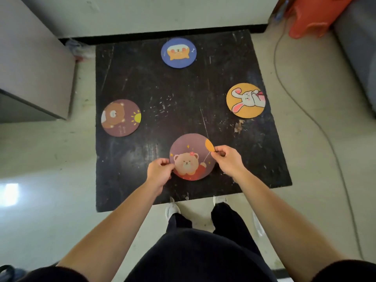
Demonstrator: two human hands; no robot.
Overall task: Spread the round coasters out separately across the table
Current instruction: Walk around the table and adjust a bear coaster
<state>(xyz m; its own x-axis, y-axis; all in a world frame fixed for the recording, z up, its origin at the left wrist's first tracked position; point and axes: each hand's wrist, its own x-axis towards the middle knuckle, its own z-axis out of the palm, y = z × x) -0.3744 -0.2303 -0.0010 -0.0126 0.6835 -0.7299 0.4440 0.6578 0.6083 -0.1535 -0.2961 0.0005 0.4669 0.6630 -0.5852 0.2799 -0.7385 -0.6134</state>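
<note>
Black table (183, 110): both hands, left hand (159, 171) and right hand (227, 159), pinch the near coaster (191, 157); lay it flat, well apart from others.

I see a black table (154, 82), scratched and speckled white. Far coaster (178, 52): blue, with an orange-and-white dog face, pink cheeks, small white bone. Right coaster (246, 100): yellow-orange, white rabbit with pink inner ears. Left coaster (121, 118): brownish maroon, brown bear, yellow sun. Near coaster (191, 157): mauve, tan bear in red with a pink flower, orange balloon, yellow stars. Floor (40, 159) pale beige-grey. Stool (313, 15) orange-red. Trousers (203, 251) black, shoes (172, 208) white.
</note>
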